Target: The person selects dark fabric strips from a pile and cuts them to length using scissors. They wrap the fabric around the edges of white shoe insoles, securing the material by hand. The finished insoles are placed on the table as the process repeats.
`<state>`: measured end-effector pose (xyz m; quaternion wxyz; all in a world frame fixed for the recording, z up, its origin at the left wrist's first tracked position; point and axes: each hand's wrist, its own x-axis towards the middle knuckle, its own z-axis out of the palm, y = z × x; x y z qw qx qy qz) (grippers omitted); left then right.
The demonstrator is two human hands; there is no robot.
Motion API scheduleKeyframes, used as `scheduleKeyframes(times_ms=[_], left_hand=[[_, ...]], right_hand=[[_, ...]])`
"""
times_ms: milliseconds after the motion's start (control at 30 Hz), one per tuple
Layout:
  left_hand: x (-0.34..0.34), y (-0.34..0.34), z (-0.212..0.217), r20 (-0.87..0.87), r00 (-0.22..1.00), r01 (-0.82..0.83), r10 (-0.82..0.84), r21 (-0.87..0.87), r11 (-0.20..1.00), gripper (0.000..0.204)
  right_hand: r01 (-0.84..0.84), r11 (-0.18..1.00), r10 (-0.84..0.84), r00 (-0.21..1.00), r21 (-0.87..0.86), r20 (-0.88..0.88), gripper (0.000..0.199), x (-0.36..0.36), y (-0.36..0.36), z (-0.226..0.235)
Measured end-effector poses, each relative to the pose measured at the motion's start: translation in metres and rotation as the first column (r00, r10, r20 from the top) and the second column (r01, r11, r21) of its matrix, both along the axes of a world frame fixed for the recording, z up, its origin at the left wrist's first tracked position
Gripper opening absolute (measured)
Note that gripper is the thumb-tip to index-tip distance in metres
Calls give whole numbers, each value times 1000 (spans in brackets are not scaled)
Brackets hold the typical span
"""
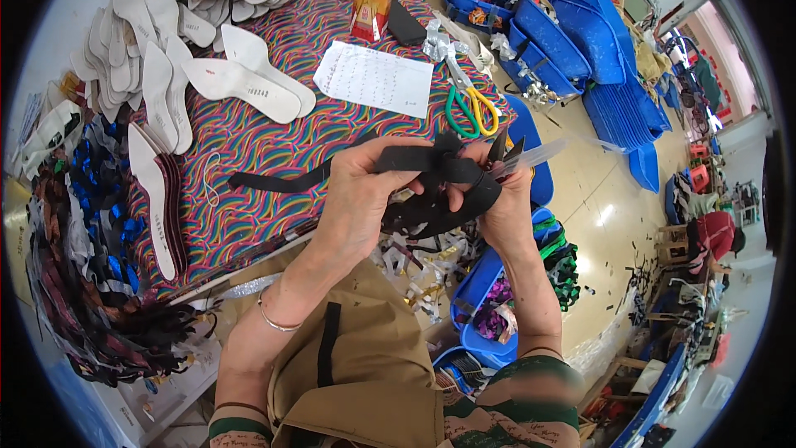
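Observation:
Above the table's front edge, my two hands hold a bundle of black fabric straps [435,199]. My left hand [356,191] pinches a flat strap between thumb and fingers, and one long strap end [278,182] trails left over the table. Closed round the right side of the bundle is my right hand [506,203]. Two dark pointed blades [506,152] stick up from it, beside a clear, pale strip [539,156]. What these belong to is hidden by the fingers. Just beyond lie scissors [469,108] with green and yellow handles.
White insoles [249,91] are piled on the patterned tablecloth [249,145], near a written sheet [375,79] and an orange-labelled bottle [372,0]. Dark and blue strips [91,299] hang at the left. Blue bins [572,37] stand on the floor; a person [715,236] is far right.

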<state>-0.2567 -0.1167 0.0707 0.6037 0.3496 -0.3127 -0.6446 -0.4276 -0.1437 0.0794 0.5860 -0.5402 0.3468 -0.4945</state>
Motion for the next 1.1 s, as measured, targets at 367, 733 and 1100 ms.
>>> scheduleKeyframes(times_ms=[367, 733, 1100], left_hand=[[-2, 4, 9, 163, 986, 45, -29, -93, 995, 20], [30, -10, 2, 110, 968, 244, -226, -197, 950, 39], [1, -10, 16, 150, 926, 371, -346, -207, 905, 54]], right_hand=[[8, 992, -29, 985, -124, -168, 5, -1, -9, 9], [39, 861, -337, 789, -507, -514, 6, -24, -21, 29], [1, 764, -457, 706, -645, -540, 11, 1, -30, 57]])
